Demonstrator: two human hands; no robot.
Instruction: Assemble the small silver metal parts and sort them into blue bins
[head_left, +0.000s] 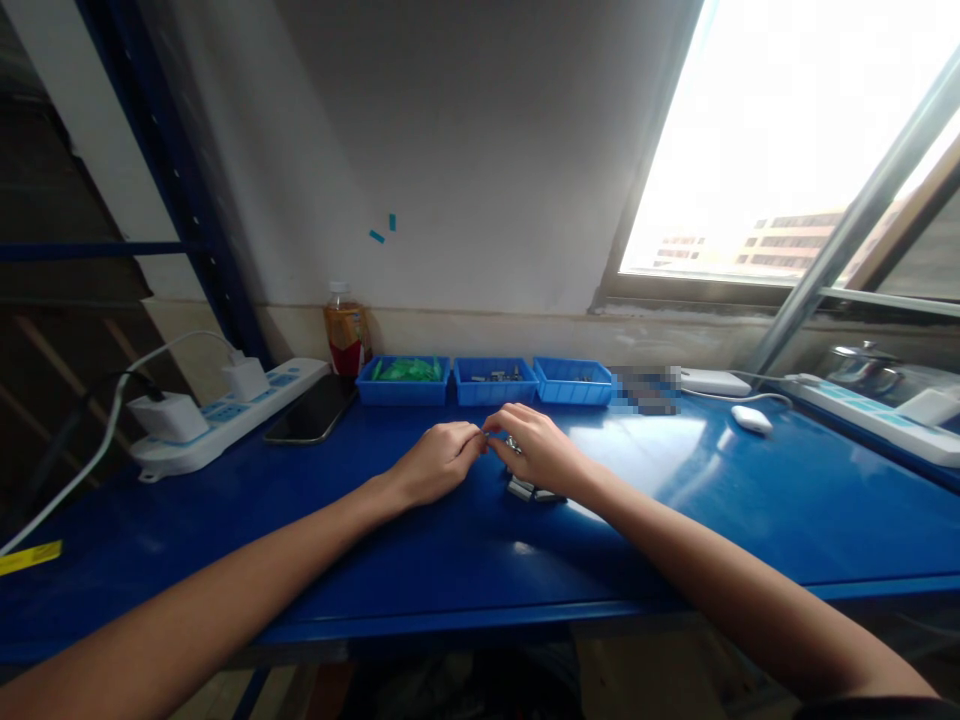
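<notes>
My left hand [440,462] rests low over the blue tabletop, its fingers closed in a pinch. Opposite it, my right hand [538,446] is closed too, thumb and index fingertips meeting those of the left. What they hold between them is too small and hidden to name. Shiny small metal parts [513,445] show by the right hand's fingers; whether they are held or lie behind, I cannot tell. Below the right palm lie a few grey metal blocks [520,488], partly covered by the hand.
Along the wall stand a blue bin of green pieces [406,370], a blue bin of small metal parts [495,378] and a third blue bin [573,381]. Leftward are a drink bottle [347,335], a phone [312,410] and a power strip [225,415]. A white case [751,419] lies right.
</notes>
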